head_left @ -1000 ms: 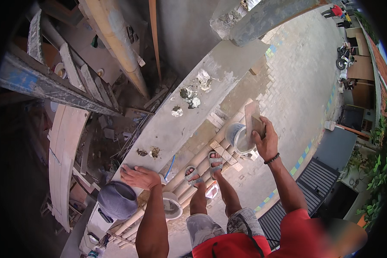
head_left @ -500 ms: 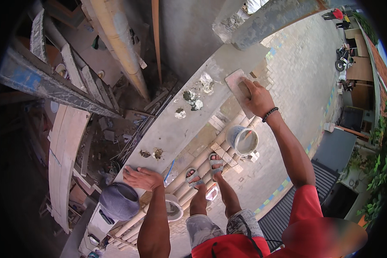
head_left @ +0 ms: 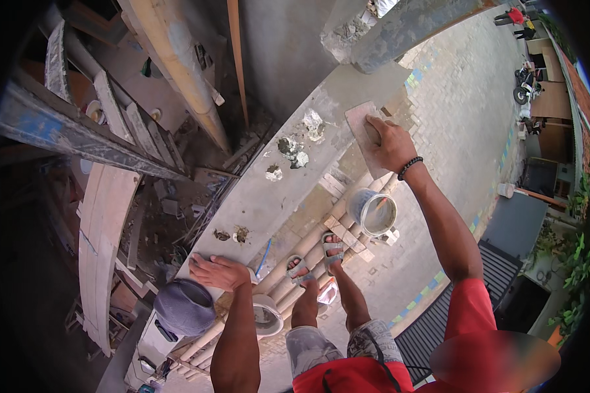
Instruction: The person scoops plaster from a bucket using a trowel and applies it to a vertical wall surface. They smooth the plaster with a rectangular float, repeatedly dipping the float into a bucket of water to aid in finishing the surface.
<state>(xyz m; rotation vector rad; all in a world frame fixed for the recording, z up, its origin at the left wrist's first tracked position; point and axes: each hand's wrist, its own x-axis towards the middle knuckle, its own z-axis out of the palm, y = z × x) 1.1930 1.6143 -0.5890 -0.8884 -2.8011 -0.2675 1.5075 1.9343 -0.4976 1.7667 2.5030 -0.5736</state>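
Observation:
My right hand (head_left: pixel 394 145) is closed round the grip of a plastering float (head_left: pixel 365 139), a flat rectangular board held at the outer edge of a grey concrete ledge (head_left: pixel 278 196). With its fingers laid flat, my left hand (head_left: pixel 219 272) rests on the near end of that ledge, beside a dark grey cap (head_left: pixel 185 308). Between the two hands the ledge has rough holes and white patches, among them a white lump (head_left: pixel 313 124) and a smaller white patch (head_left: pixel 274 173). Below the float stands a clear bucket (head_left: pixel 377 214) with something inside.
My sandalled feet stand on bamboo poles (head_left: pixel 288 278) high above a paved lane (head_left: pixel 439 196). A second bucket (head_left: pixel 267 316) sits by my left forearm. Left of the ledge are a bamboo post (head_left: pixel 177 59), planks (head_left: pixel 108 249) and rubble. A motorcycle (head_left: pixel 522 85) is parked far right.
The float and my right hand have shifted very slightly, still at the ledge's outer edge. My left hand stays flat on the ledge, and the whole view has moved a little.

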